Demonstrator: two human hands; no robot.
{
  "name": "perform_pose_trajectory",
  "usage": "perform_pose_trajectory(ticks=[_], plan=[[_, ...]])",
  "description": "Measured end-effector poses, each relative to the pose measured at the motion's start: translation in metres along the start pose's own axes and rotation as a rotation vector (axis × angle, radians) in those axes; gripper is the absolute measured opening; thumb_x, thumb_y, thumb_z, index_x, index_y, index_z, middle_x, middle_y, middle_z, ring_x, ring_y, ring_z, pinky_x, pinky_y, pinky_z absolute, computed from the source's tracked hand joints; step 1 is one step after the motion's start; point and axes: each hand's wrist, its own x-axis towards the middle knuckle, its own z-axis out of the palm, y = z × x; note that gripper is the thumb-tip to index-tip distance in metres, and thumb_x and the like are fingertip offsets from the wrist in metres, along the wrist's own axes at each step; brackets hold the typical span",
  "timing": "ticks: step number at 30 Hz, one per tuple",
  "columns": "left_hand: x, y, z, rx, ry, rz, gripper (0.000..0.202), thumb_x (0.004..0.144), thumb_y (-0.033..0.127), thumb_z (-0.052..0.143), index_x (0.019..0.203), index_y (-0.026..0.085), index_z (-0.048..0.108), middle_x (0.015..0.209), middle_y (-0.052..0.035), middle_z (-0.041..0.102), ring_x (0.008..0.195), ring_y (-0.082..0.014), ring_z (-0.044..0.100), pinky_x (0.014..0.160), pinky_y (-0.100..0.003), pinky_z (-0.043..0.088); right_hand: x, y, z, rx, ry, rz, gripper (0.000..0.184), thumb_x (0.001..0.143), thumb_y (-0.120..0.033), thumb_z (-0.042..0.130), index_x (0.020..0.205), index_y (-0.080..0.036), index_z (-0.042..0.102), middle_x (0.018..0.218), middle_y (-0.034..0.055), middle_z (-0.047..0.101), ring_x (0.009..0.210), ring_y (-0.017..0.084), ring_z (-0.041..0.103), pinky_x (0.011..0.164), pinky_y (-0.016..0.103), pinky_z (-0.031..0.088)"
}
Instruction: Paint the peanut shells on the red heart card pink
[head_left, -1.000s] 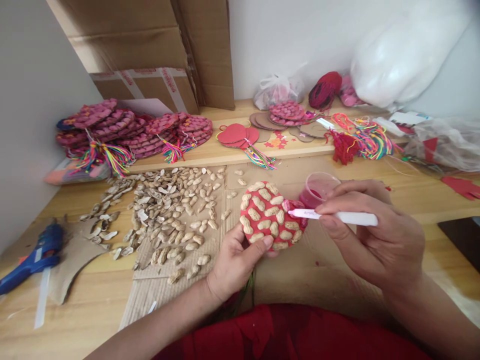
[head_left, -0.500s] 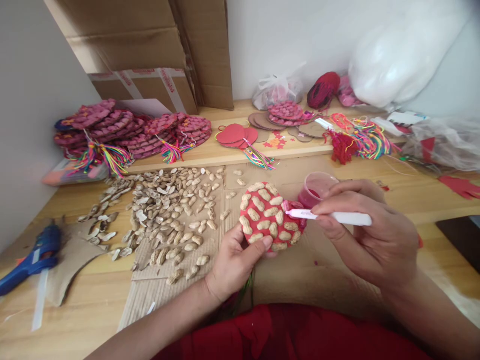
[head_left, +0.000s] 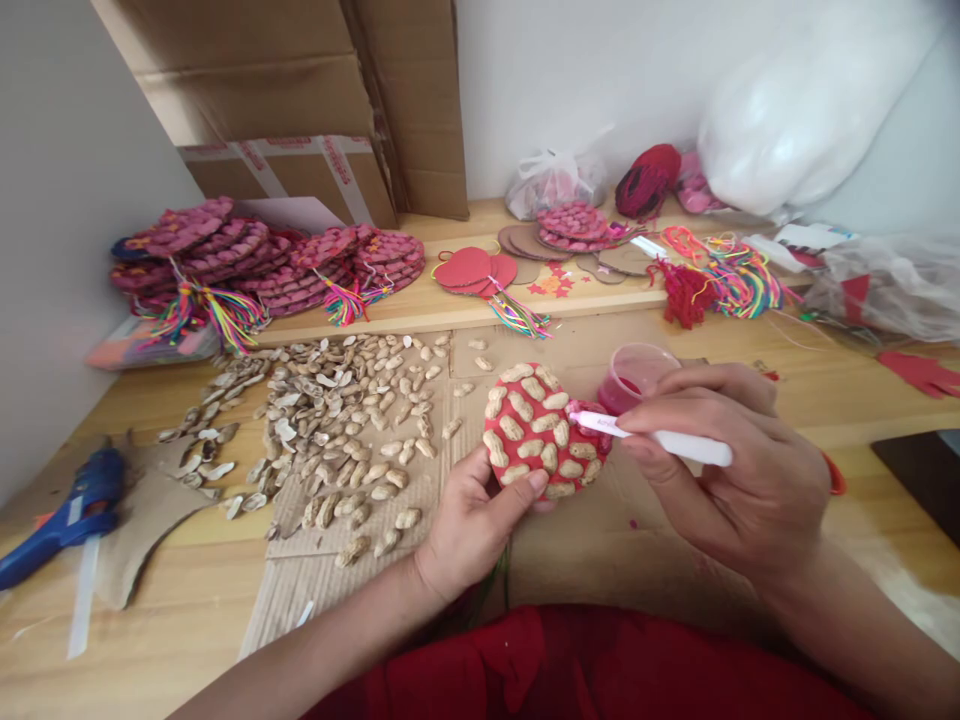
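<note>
My left hand (head_left: 480, 515) grips the lower left edge of a round red disc (head_left: 534, 424) covered with peanut shells, thumb on top. A white marker pen (head_left: 686, 446) is pinched in my right hand (head_left: 739, 480). The pen's tip rests at the upper right part of the disc, where several shells (head_left: 589, 420) are coloured pink. Just behind the pen stands a clear plastic cup (head_left: 637, 370) with pink paint inside, partly hidden by my right fingers.
Loose peanut shells (head_left: 352, 430) lie on cardboard to the left. A blue glue gun (head_left: 82, 510) is at far left. Along the raised back shelf are stacks of pink shell discs (head_left: 217, 255), plain red discs (head_left: 476, 270), colourful tassels (head_left: 742, 280) and a yarn ball (head_left: 647, 180).
My right hand has tilted the pen, its back end lower and slightly left. The disc in my left hand has shifted only slightly.
</note>
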Motion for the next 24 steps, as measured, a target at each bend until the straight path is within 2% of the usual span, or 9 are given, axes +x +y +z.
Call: perform_pose_trajectory(ticks=[4,8,12,15,21,24], plan=[[0.0005,-0.0023,-0.0022,0.028,0.007,0.000,0.031,0.080,0.030,0.083,0.102,0.013,0.071,0.097,-0.0073,0.077,0.082,-0.0157,0.070,0.070,-0.025,0.061,0.0009,-0.0017,-0.0008,-0.029,0.020,0.015,0.016,0.083,-0.018,0.071,0.098,-0.025,0.069,0.083,0.0011,0.073,0.091,0.023,0.066,0.087,0.041,0.050],[0.0005,-0.0028,-0.0023,0.031,-0.010,0.020,0.030,0.082,0.030,0.082,0.104,0.013,0.070,0.104,-0.0077,0.077,0.083,-0.0142,0.069,0.073,-0.024,0.060,-0.0002,-0.0022,0.0017,-0.065,-0.022,-0.024,0.021,0.082,-0.018,0.074,0.101,-0.024,0.069,0.085,0.0021,0.075,0.093,0.024,0.067,0.088,0.042,0.051],[-0.0005,-0.0017,-0.0010,0.046,-0.004,0.051,0.026,0.083,0.029,0.080,0.103,0.015,0.070,0.107,-0.0066,0.077,0.081,-0.0115,0.068,0.073,-0.021,0.059,0.0003,-0.0044,0.0009,-0.136,-0.003,-0.093,0.028,0.079,-0.014,0.076,0.104,-0.024,0.069,0.087,0.0026,0.076,0.092,0.024,0.067,0.087,0.042,0.052],[-0.0006,-0.0010,-0.0005,0.048,-0.001,0.048,0.027,0.083,0.029,0.080,0.103,0.015,0.070,0.106,-0.0061,0.077,0.081,-0.0115,0.067,0.073,-0.021,0.059,0.0014,-0.0059,-0.0006,-0.139,0.036,-0.094,0.022,0.080,-0.015,0.077,0.100,-0.021,0.069,0.085,0.0039,0.075,0.089,0.023,0.067,0.084,0.040,0.052],[0.0008,-0.0011,-0.0011,0.078,-0.006,0.060,0.026,0.084,0.030,0.080,0.101,0.014,0.070,0.101,-0.0058,0.076,0.078,-0.0109,0.065,0.072,-0.021,0.058,0.0012,-0.0043,0.0022,-0.082,-0.016,-0.101,0.021,0.080,-0.017,0.077,0.099,-0.019,0.070,0.083,0.0038,0.074,0.090,0.022,0.064,0.087,0.040,0.051],[0.0007,-0.0022,-0.0010,0.079,-0.001,0.051,0.026,0.084,0.030,0.079,0.102,0.015,0.070,0.100,-0.0053,0.075,0.079,-0.0114,0.065,0.072,-0.021,0.058,0.0017,-0.0030,0.0017,-0.119,0.005,-0.106,0.021,0.079,-0.015,0.077,0.098,-0.018,0.070,0.083,0.0048,0.074,0.090,0.022,0.064,0.086,0.039,0.051]])
